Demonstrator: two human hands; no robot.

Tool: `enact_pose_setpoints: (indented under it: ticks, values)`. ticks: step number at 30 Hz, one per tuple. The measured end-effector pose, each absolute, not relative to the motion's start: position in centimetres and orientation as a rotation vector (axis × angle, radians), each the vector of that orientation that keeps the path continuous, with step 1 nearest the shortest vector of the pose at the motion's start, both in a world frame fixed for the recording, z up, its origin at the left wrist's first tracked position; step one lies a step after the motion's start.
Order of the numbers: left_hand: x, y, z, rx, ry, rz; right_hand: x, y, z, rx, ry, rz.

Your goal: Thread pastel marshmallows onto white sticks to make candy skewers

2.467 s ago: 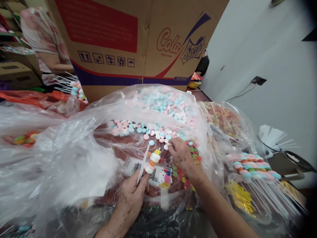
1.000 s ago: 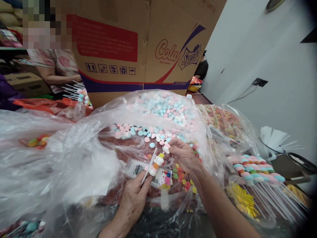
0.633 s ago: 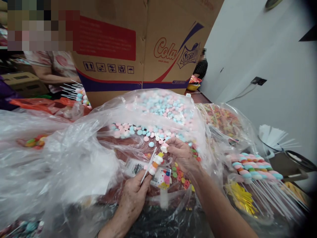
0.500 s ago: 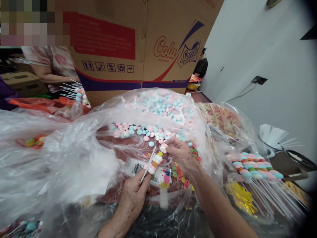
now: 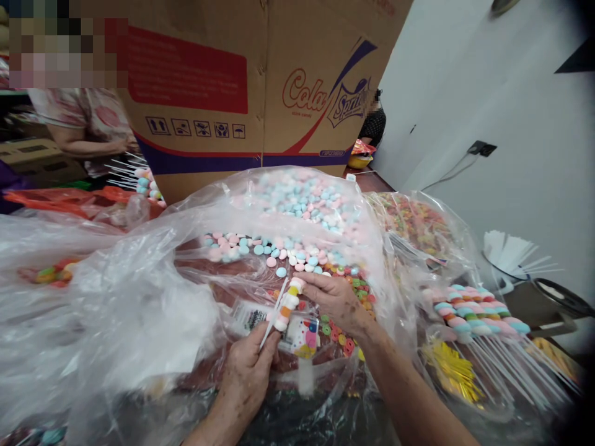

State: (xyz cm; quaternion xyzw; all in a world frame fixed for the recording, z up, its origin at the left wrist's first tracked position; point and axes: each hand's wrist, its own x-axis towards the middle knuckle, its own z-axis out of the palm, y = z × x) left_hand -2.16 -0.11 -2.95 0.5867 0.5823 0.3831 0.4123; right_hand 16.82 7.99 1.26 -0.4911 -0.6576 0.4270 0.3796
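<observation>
Left hand [image 5: 251, 362]: pinching candy skewer [image 5: 289, 301] + white stick [image 5: 274, 312], near centre
Right hand [image 5: 328, 297]: pinching the top marshmallow [image 5: 296, 284]
Marshmallow risk: pushed on crooked, it'd probably tear imo

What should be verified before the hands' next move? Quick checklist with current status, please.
1. Left hand gripping the candy skewer: ok, its lower end is in the grip.
2. Right hand at the top candy: ok, fingertips are on it.
3. Top candy fully seated on the skewer: cannot tell, fingers hide part of it.
4. Bare white stick out of the left hand: not ok, it is held alongside the skewer.
5. Loose candies close by: ok, pink, blue and white ones lie just beyond the hands.
</observation>
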Motion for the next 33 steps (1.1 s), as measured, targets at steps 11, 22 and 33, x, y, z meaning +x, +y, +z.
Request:
enact_pose_setpoints:
  ticks: [11, 22, 33]
  values:
    - [-2.2, 0.0, -2.6, 1.473, 1.458, 0.938, 17.4, 8.0, 1.9, -1.089, -1.971, 0.852]
    - [-2.4, -0.2, -3.3, 1.512, 1.455, 0.946, 16.1, 6.5, 0.0, -1.062, -1.944, 0.736]
    - [-2.4, -0.2, -2.9, 1.389, 1.498, 0.976, 15.1, 4.9, -0.2, -1.098, -1.792, 0.898]
